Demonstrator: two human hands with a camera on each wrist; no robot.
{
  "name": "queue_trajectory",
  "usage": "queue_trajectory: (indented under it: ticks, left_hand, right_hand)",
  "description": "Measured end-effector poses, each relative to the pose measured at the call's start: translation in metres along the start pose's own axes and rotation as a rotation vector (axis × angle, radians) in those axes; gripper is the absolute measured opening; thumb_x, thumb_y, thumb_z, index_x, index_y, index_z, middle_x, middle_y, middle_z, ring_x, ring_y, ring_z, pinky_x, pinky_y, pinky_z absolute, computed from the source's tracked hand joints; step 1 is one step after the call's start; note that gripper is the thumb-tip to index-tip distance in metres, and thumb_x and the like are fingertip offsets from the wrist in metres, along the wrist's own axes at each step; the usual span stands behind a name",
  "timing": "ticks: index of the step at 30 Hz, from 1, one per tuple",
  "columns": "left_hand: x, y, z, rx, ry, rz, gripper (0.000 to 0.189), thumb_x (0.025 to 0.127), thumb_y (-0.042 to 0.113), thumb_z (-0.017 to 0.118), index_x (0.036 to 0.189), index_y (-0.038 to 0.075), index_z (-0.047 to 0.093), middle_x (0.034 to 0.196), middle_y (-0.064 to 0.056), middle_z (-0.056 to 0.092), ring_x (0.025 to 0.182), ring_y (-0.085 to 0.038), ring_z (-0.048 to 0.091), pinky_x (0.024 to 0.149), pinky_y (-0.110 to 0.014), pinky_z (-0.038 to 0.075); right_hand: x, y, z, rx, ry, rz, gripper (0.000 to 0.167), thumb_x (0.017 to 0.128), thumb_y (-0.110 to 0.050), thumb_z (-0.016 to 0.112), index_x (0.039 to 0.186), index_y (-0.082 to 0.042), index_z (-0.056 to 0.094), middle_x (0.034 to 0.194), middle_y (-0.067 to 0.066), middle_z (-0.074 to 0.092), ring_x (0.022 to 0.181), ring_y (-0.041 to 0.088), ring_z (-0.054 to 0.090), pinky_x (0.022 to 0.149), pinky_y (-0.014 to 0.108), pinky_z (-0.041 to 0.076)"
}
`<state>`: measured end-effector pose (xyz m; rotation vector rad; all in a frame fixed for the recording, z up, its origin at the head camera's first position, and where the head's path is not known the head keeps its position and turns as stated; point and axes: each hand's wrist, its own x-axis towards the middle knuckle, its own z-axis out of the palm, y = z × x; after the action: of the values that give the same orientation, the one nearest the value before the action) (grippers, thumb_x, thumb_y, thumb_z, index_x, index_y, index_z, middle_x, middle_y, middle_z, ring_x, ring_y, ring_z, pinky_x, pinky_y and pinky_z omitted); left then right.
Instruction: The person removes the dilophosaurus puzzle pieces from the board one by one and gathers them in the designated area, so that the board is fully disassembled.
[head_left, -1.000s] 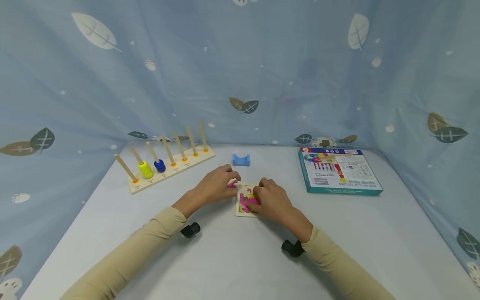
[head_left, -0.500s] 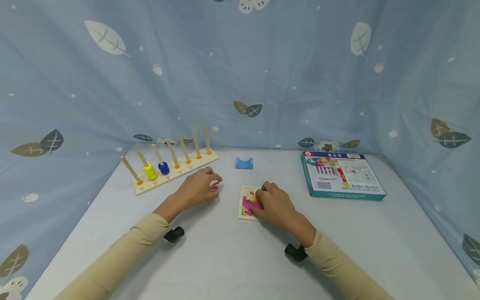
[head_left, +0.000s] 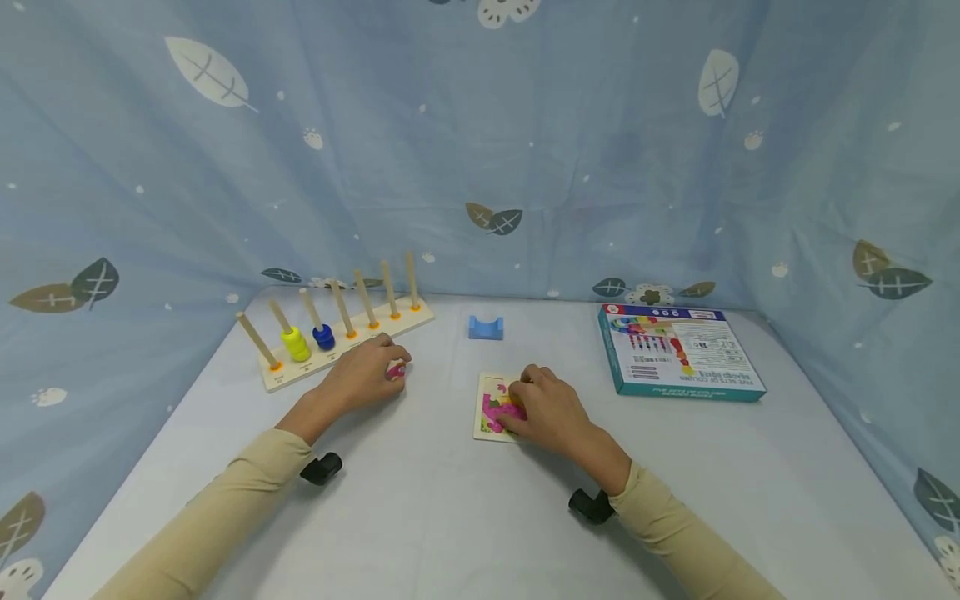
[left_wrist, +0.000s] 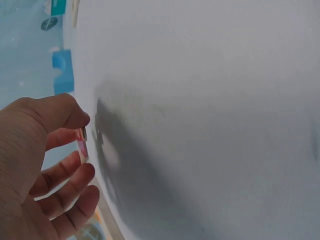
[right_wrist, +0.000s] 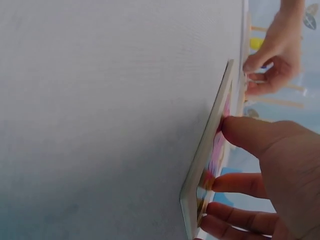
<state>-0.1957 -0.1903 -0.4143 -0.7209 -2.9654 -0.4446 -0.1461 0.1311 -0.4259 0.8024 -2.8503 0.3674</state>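
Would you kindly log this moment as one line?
left hand: pinches small pink piece | right hand: touches puzzle board | blue block: untouched

– What has the left hand (head_left: 362,372) got?
– A small puzzle piece (head_left: 396,369), pink and white, pinched between thumb and fingers. In the left wrist view it shows as a thin sliver, nearly edge-on
– And the puzzle board (head_left: 477,417)?
– Lying flat, picture side up, well apart from the piece and to its right. It has a pale cream frame round a mostly pink picture with green and yellow patches
– All of it visible?
– No, the right hand (head_left: 551,410) covers its right part, thumb and fingertips touching the picture
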Motion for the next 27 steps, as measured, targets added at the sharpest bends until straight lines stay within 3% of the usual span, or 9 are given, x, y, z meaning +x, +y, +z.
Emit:
queue_trajectory:
  ticks: [6,17,21,27]
  left_hand:
    - [-0.005,-0.009,-0.002,0.01,-0.009,-0.015,0.028,0.085,0.02,0.074,0.112,0.012,0.074,0.098,-0.005,0.059,0.071,-0.016,0.047,0.059,-0.033,0.039]
    - [-0.005,-0.011,-0.005,0.023,-0.038,-0.021,0.027,0.086,0.022,0.073,0.111,0.012,0.074,0.102,-0.007,0.061,0.079,-0.019,0.05,0.065,-0.037,0.043]
    - [-0.005,-0.009,-0.006,0.012,-0.057,-0.028,0.027,0.087,0.021,0.072,0.112,0.012,0.074,0.101,-0.007,0.06,0.079,-0.02,0.05,0.065,-0.037,0.042]
    - [-0.004,-0.006,-0.012,0.019,-0.08,-0.038,0.034,0.088,0.02,0.071,0.119,0.008,0.071,0.104,-0.011,0.059,0.076,-0.02,0.049,0.063,-0.035,0.042]
  right_hand:
    - [-0.003,0.005,-0.002,0.035,-0.02,-0.003,0.045,0.078,-0.047,0.082,0.106,-0.012,0.077,0.107,0.004,0.063,0.092,0.018,0.056,0.074,0.032,0.052]
    - [-0.009,0.009,-0.007,0.103,-0.037,0.003,0.042,0.079,-0.042,0.083,0.106,-0.01,0.078,0.117,0.007,0.066,0.108,0.026,0.062,0.092,0.044,0.051]
    - [-0.013,0.01,-0.006,0.107,-0.039,0.007,0.042,0.08,-0.04,0.083,0.109,-0.011,0.079,0.121,0.008,0.066,0.112,0.027,0.061,0.093,0.045,0.05]
    - [-0.019,0.006,-0.004,0.12,-0.003,0.008,0.037,0.081,-0.036,0.083,0.106,-0.009,0.08,0.113,0.009,0.064,0.102,0.024,0.058,0.083,0.039,0.053]
